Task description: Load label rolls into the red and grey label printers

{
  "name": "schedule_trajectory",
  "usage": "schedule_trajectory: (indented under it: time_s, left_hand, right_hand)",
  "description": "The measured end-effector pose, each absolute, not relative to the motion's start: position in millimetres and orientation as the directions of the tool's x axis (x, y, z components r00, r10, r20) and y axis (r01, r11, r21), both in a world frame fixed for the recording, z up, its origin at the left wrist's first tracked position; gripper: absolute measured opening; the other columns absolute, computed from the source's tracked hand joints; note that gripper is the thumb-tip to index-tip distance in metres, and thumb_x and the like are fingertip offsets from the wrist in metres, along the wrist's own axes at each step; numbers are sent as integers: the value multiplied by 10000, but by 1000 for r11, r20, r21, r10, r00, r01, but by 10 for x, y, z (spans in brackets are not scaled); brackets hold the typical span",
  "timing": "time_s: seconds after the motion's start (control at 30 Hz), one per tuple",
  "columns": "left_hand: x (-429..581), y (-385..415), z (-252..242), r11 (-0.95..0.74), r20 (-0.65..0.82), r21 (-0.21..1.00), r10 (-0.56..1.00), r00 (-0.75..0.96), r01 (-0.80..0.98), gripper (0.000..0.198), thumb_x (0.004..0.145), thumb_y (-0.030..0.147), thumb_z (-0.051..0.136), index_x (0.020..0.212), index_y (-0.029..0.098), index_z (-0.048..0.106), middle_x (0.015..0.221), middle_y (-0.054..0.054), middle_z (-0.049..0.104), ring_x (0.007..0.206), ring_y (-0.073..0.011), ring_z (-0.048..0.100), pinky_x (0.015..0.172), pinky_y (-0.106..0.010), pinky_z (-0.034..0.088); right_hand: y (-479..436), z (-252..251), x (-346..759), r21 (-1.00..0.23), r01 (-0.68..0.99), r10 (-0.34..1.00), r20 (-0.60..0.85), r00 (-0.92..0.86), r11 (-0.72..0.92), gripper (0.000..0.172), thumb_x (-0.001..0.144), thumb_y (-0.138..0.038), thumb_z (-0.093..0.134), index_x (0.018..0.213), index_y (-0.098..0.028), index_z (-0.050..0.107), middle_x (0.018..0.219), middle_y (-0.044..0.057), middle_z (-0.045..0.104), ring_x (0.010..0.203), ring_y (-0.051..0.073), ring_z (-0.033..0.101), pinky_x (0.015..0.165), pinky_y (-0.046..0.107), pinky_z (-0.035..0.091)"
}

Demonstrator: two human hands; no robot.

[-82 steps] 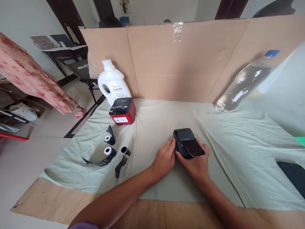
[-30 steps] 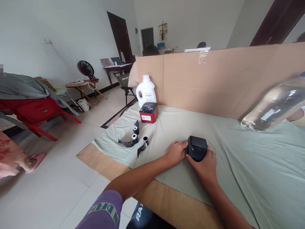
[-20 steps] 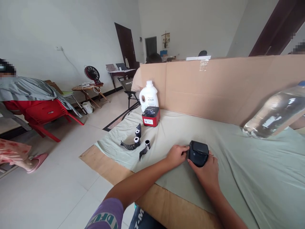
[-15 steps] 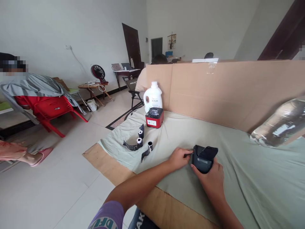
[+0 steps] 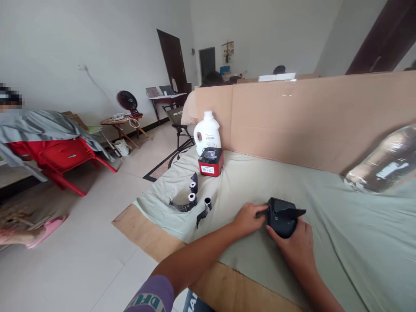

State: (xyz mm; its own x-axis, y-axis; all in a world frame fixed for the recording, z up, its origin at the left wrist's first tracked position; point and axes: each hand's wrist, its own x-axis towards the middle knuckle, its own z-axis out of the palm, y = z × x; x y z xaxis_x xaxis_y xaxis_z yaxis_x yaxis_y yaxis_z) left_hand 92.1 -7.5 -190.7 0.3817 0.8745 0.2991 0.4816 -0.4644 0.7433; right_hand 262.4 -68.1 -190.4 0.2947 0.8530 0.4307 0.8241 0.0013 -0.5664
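Observation:
A dark boxy device [image 5: 282, 223] rests on the green cloth [image 5: 247, 182], with a thin black flap [image 5: 294, 212] sticking out over its right side. My right hand [image 5: 299, 242] is wrapped round the device's lower right side, thumb at its front edge. At the device's left edge, my left hand [image 5: 250, 219] pinches a small dark piece [image 5: 261, 213]; what this piece is I cannot make out. Several small rolls with black strips, one of them a white-cored roll [image 5: 192, 198], lie to the left of my hands.
A red and black box [image 5: 211, 162] stands before a white jug [image 5: 208, 133]. Behind the cloth rises a cardboard panel [image 5: 276, 121]. On the right lies a plastic-wrapped package [image 5: 383, 160]. A seated person [image 5: 35, 123] is at the far left.
The view has shifted slightly, so both hands and the device appear a little further right. The black flap now looks narrower and extends more to the right.

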Motion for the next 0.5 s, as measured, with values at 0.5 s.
schedule_trajectory:
  time_s: [0.5]
  left_hand:
    - [943, -70, -1911, -425, 283, 798, 890, 357, 427, 468, 841, 161, 537, 1275, 220, 702, 1198, -33, 748, 1039, -200, 721, 1008, -340, 541]
  right_hand:
    - [-688, -1901, 2815, -922, 322, 915, 306, 262, 216, 644, 960, -587, 370, 1460, -201, 490, 1532, 126, 480, 1447, 285, 389, 1214, 533, 237]
